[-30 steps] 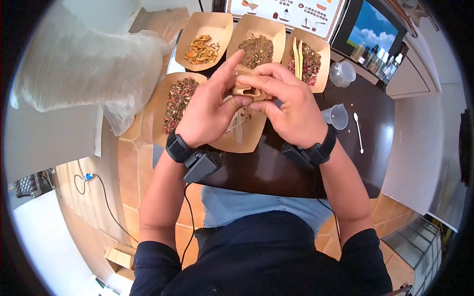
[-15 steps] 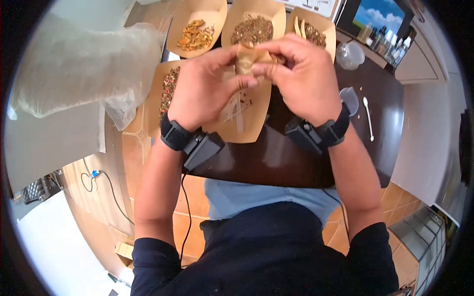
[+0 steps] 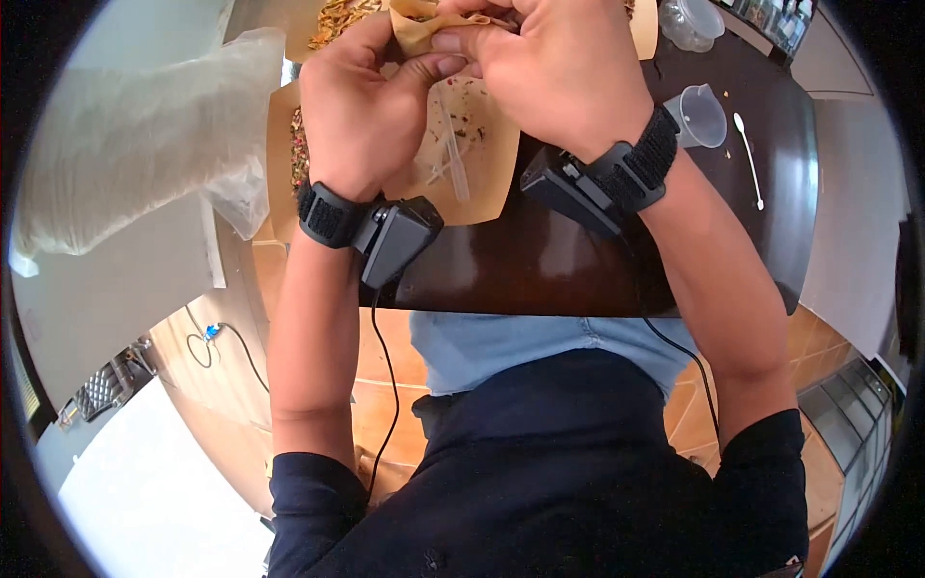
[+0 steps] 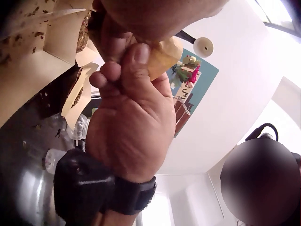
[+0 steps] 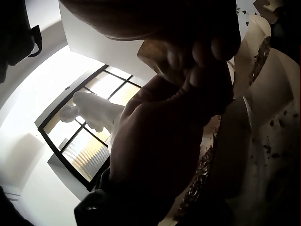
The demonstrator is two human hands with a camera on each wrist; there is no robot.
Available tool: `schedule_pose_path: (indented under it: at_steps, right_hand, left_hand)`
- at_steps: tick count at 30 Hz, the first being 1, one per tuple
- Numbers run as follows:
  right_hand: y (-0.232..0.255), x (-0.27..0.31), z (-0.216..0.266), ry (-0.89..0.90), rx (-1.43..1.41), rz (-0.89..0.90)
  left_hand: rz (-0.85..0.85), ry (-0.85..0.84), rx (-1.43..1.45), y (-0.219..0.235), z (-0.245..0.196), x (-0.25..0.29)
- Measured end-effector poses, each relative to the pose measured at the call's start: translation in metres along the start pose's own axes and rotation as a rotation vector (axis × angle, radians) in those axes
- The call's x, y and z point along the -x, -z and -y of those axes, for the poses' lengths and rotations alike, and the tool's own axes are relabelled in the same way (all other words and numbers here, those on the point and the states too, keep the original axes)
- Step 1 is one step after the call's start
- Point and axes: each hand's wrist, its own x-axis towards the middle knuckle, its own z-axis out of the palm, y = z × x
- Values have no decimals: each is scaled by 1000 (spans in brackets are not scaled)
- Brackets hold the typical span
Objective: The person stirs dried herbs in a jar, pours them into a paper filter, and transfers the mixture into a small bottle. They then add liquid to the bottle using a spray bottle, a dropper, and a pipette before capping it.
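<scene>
Tan soft-walled pouch [image 3: 412,37] is pinched in grip of left hand [image 3: 361,116] and right hand [image 3: 564,82], rim-shaping apparently underway, next move likely needing even pressure.

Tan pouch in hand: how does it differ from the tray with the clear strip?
The pouch is held by the left hand and right hand, while the tray rests on the table. The pouch is smaller than the tray. The pouch looks soft and creased; the tray looks stiff. Both are tan.
</scene>
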Motion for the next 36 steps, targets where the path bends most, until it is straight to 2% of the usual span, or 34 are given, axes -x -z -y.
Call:
schedule_pose_path:
  at_steps: [2, 6, 8, 9, 11, 12, 15, 19, 22, 25, 27, 29, 31, 33, 36]
  right_hand:
    - [-5, -1, -21, -4, -31, 21]
    - [2, -1, -17, 6, 22, 3]
    - [11, -6, -3, -235, -18, 138]
    - [12, -3, 1, -234, -18, 139]
    - [16, 3, 7, -102, 45, 110]
    - [13, -6, 1, -218, -25, 143]
    - [15, 3, 12, -155, 3, 73]
    - [14, -4, 4, -187, -42, 111]
    - [16, -3, 16, -100, 7, 76]
    - [17, -5, 14, -134, -27, 93]
    - [17, -10, 5, -209, -156, 121]
    - [18, -5, 14, -170, -90, 93]
    - [18, -3, 17, -130, -26, 65]
    - [19, -3, 16, -240, -175, 134]
    - [19, 0, 25, -220, -31, 148]
  left_hand:
    - [-26, -14, -35, -1, 4, 1]
    - [-48, 2, -87, -3, 6, 3]
    - [62, -1, -137, -3, 0, 3]
    - [61, -1, -137, -3, -4, 3]
    - [137, 64, -110, -4, -10, 3]
    - [136, 62, -110, -4, -11, 3]
    - [131, 30, -139, -3, -11, 1]
    - [156, 48, -155, 3, -12, -2]
    - [153, 63, -126, 3, -15, -4]
    - [151, 59, -43, 3, -15, -4]
    - [153, 51, -8, 3, -16, -5]
    - [141, -38, -95, 2, -19, -4]
    - [144, -43, -111, 2, -21, -5]
    - [146, -48, -128, 3, -21, -3]
    - [158, 32, -211, 6, -20, -1]
